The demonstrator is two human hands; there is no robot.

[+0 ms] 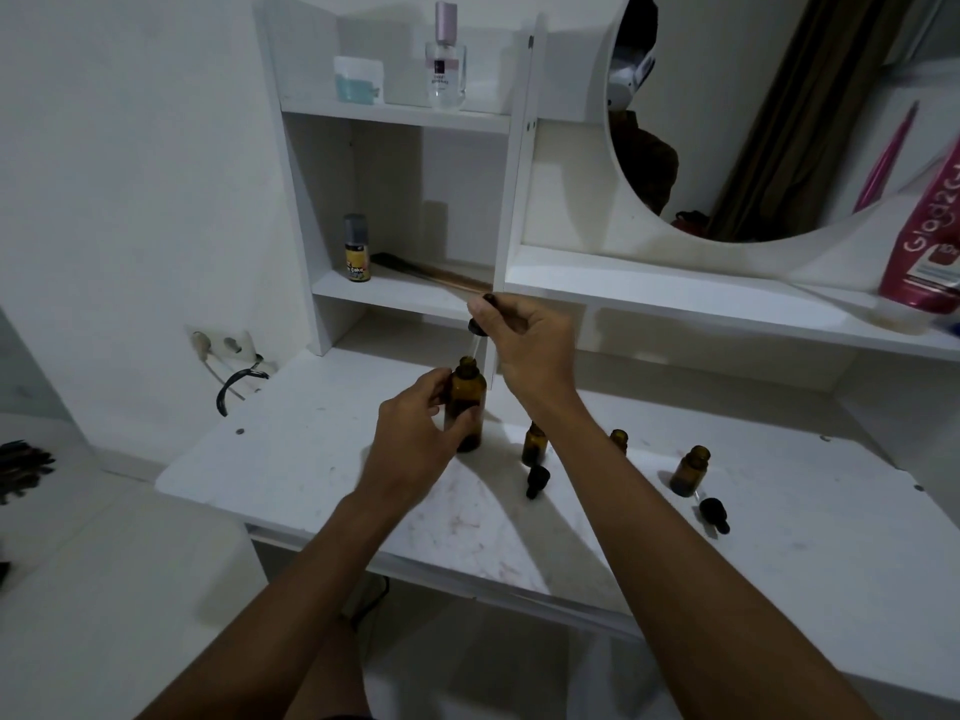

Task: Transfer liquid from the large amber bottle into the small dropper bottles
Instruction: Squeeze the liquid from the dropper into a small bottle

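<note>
The left hand [415, 433] wraps its fingers around the large amber bottle [466, 405], upright near the desk's [291, 459] back edge — the right hand [530, 345] pinches a dropper [479, 330] just above its open neck.

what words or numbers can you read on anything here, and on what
"Glad2G...", cut off, and "10": pink tube at the right edge.
"CAKE", partly legible: small yellow-labelled bottle on the lower shelf.
Clear perfume bottle, top shelf: label too small to read.
Amber bottles: no text visible.
</note>
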